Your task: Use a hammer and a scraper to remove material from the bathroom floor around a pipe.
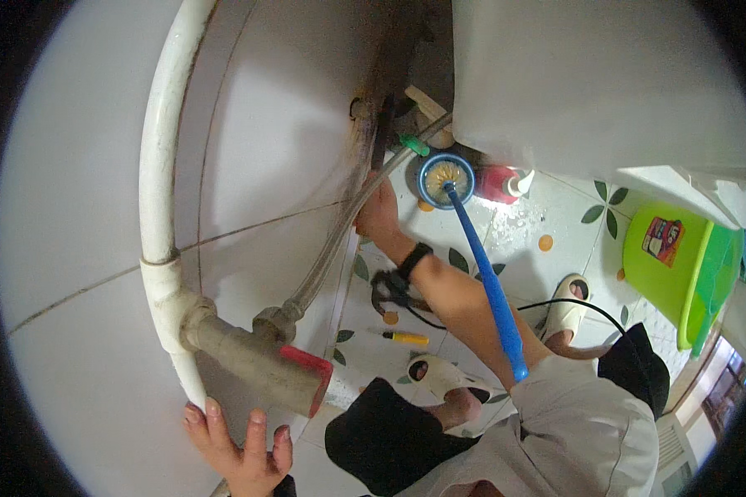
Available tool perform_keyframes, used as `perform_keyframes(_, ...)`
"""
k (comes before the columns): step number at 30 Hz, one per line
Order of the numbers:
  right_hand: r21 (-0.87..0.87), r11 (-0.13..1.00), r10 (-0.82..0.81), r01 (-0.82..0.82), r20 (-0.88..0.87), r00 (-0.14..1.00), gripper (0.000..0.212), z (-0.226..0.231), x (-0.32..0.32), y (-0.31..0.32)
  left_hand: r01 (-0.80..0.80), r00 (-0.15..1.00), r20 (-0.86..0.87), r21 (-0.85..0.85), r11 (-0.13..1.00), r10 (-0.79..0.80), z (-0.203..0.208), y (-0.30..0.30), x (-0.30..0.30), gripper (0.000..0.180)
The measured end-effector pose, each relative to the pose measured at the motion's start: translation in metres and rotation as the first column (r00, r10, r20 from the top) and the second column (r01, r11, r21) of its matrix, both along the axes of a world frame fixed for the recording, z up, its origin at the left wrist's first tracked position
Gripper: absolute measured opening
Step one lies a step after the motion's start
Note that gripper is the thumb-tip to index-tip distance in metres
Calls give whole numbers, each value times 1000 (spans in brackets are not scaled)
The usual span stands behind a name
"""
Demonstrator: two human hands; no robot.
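The pipe point(159, 166) is seemingly touched by the left hand point(247, 457), fingers spread. Rightward, the hose point(336, 236) is slanted up and right, crossed in front of the nearer right hand point(379, 214), whose grip cannot be told.

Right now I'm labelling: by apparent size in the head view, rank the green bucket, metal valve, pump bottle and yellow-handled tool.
Largest to smallest:
1. Green bucket
2. Metal valve, though nearness to the camera enlarges it
3. Pump bottle
4. Yellow-handled tool
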State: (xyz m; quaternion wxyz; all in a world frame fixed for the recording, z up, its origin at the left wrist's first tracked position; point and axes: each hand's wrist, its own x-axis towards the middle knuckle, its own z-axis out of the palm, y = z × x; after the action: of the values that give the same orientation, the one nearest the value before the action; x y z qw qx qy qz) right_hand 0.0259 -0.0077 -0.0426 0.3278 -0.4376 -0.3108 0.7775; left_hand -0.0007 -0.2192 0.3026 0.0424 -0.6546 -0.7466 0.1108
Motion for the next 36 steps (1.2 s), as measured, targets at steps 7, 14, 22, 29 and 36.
perform_keyframes(7,196,980,-39,35,13,999,28,-53,-3,7,-9,1000,15,-24,1000,10,-3,-3,-2,47)
perform_keyframes(14,7,993,-114,114,48,992,38,20,-6,4,-5,1000,-10,-74,997,5,-6,-5,-2,37)
perform_keyframes(22,172,985,-67,10,329,942,42,17,-7,41,2,1000,17,11,1000,-2,-7,9,1,40)
perform_keyframes(29,334,932,-227,140,238,944,45,4,-22,13,-11,1000,16,14,1000,11,-4,6,1,40)
perform_keyframes(36,197,976,-147,96,267,952,41,-9,-8,41,-5,1000,20,-9,1000,5,-3,14,6,40)
